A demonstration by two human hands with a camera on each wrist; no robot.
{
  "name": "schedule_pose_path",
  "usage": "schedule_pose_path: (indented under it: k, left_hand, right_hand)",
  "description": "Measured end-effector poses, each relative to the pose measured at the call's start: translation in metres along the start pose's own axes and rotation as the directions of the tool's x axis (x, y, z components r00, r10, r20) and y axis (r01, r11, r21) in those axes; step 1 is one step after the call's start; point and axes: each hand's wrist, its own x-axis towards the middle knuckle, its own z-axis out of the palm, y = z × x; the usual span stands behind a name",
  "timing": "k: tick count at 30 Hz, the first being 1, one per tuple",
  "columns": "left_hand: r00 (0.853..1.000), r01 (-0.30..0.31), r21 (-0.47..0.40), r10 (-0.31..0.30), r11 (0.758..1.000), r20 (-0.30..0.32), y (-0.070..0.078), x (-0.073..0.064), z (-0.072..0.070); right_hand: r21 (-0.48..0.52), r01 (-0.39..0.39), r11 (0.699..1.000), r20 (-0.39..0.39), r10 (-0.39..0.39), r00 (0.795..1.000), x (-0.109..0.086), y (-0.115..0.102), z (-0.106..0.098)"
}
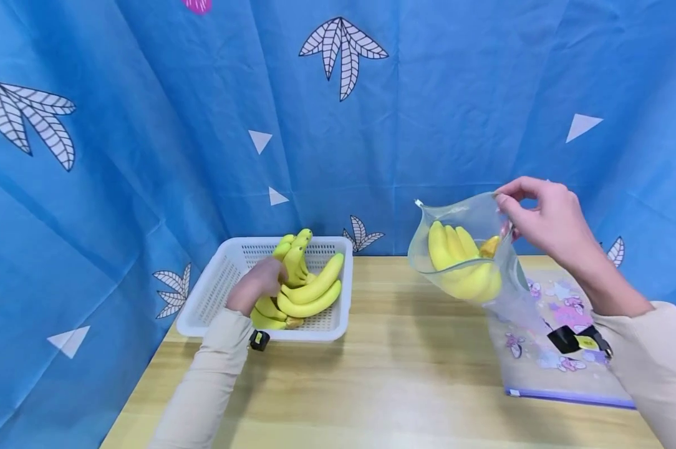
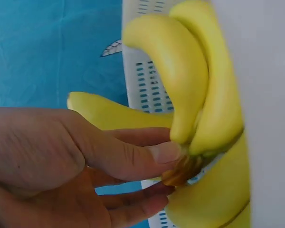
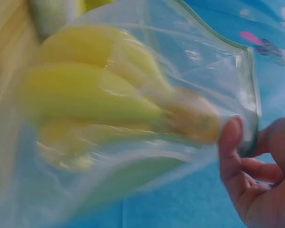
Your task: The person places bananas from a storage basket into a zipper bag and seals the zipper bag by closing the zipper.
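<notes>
My left hand point(image 1: 265, 279) reaches into a white plastic basket point(image 1: 346, 293) holding several yellow bananas point(image 1: 315, 290). In the left wrist view, its thumb and fingers pinch the brown stem point(image 2: 183, 171) of a banana bunch point(image 2: 180, 61). Held up over the right of the table, a translucent zip bag point(image 1: 461, 209) hangs with its mouth spread from the pinch of my right hand point(image 1: 551, 212). Inside the bag lies another bunch of bananas point(image 1: 456, 246), its brownish stem toward that hand. The right wrist view shows thumb and fingers point(image 3: 230, 135) at the bag's rim.
A flat printed zip pouch point(image 1: 557, 374) with a purple slider edge lies on the wooden table point(image 1: 394, 374), below the right forearm. Behind the table hangs a blue curtain point(image 1: 450, 93) with white leaf prints; the basket and bag are close to it.
</notes>
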Motion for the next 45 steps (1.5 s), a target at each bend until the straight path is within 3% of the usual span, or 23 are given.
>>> schedule_pose_path:
  k: [3,7,11,14,18,22,31,37,40,45]
  left_hand:
    - [0.998,0.04,0.049,-0.042,0.998,0.041,-0.001,-0.001,-0.002]
    - [0.996,0.075,0.074,-0.079,0.994,0.046,-0.002,-0.003,-0.001]
    - [0.996,0.069,0.059,-0.073,0.996,0.058,-0.005,-0.005,-0.004]
    - [0.998,0.028,0.03,-0.03,0.999,0.063,-0.011,-0.006,-0.007]
    - [0.998,-0.045,0.001,0.045,0.999,0.04,-0.016,-0.005,-0.009]
    - [0.997,-0.081,-0.04,0.081,0.996,0.006,-0.016,-0.009,-0.013]
    - [0.981,-0.182,-0.132,0.17,0.974,-0.095,-0.013,-0.018,-0.021]
    - [0.955,-0.277,-0.199,0.246,0.94,-0.169,-0.003,-0.028,-0.027]
    - [0.937,-0.328,-0.268,0.275,0.906,-0.216,0.007,-0.038,-0.034]
    - [0.909,-0.401,-0.393,0.309,0.827,-0.279,0.027,-0.057,-0.043]
  right_hand:
    - [0.035,-0.011,0.999,-0.027,0.012,1.0,0.003,-0.008,-0.006]
    - [0.044,0.012,0.999,-0.057,-0.01,0.998,0.01,-0.017,-0.013]
    - [0.055,0.016,0.998,-0.012,-0.015,1.0,0.015,-0.021,-0.017]
    - [0.055,0.003,0.998,0.022,-0.004,1.0,0.016,-0.018,-0.016]
    - [0.044,0.004,0.999,0.015,-0.004,1.0,0.015,-0.014,-0.015]
    - [0.03,0.014,0.999,0.017,-0.015,1.0,0.014,-0.008,-0.013]
    - [0.018,-0.008,1.0,0.032,0.007,0.999,0.004,0.008,-0.005]
    - [0.026,-0.003,1.0,0.049,0.001,0.999,-0.004,0.015,0.002]
    - [0.03,-0.001,1.0,0.059,-0.001,0.998,-0.008,0.016,0.006]
    - [0.016,0.021,1.0,0.025,-0.021,0.999,-0.015,0.016,0.014]
